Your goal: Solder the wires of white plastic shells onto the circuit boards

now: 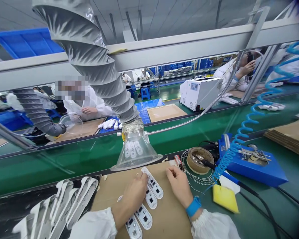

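Left of the left hand (136,191), long white shells (83,199) lay side by side on a dark mat (3,214). Far past that hand, a person in white (87,104) sat across the green line. Straight past both hands, a big gray hose (99,66) came down to a clear cone (137,159), and a brown board (173,220) lay flat under the hands. Farther off, a white machine (200,91) stood beyond the right hand (180,186), which had a blue band on its wrist. Just right of that hand were a brown ring (199,170) with shiny bits inside and a yellow pad (225,198). Farther right, a blue box (266,171) and a pile of brown sheets (291,137) sat on the green table (294,222). The white ovals (144,217) were long, with round ends and little black squares on top. Four showed in a slanted row, under and close beside the left hand. Its fingertips touched the farthest one, but I could not tell if they pinched it. The right hand's fingers were curled near that row, and I could not tell if they held anything.
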`<state>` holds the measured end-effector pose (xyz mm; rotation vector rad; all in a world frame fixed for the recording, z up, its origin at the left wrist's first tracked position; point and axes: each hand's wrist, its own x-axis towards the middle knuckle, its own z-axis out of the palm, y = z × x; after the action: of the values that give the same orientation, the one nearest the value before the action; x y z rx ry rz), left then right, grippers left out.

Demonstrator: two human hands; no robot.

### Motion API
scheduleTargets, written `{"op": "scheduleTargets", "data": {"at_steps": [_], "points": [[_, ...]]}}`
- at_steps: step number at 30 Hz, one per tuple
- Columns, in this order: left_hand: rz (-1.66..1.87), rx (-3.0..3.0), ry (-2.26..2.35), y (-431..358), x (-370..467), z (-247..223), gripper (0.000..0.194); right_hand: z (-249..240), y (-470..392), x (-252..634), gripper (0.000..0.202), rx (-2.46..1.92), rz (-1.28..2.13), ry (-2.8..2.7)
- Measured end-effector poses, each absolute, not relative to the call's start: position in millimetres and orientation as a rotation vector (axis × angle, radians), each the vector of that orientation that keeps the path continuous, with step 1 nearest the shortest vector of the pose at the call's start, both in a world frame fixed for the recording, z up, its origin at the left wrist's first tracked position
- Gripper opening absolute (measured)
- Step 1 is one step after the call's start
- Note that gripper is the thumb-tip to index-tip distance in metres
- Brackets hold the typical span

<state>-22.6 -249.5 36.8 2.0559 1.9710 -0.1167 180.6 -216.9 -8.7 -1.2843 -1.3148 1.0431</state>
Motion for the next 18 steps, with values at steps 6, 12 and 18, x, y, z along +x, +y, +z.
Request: {"op": "scheduleTargets", "data": {"at_steps": [6, 12, 18], "points": [[0.015, 2.246, 1.794, -279.3, -59.0, 52.3, 0.042, -8.5, -218.2, 180.9, 0.042, -1.267, 1.034, -1.306], [-0.052, 2.661, 1.089, -274.3, -95.5, 67.2, 0.07, -7.2, -219.1, 180.7, 0.044, -1.257, 1.031, -1.314], [0.058, 2.617, 1.199, -277.5, -97.4, 44.8, 0.066, -7.3, -218.4, 181.6, 0.046, -1.262, 1.01, -1.314]]}}
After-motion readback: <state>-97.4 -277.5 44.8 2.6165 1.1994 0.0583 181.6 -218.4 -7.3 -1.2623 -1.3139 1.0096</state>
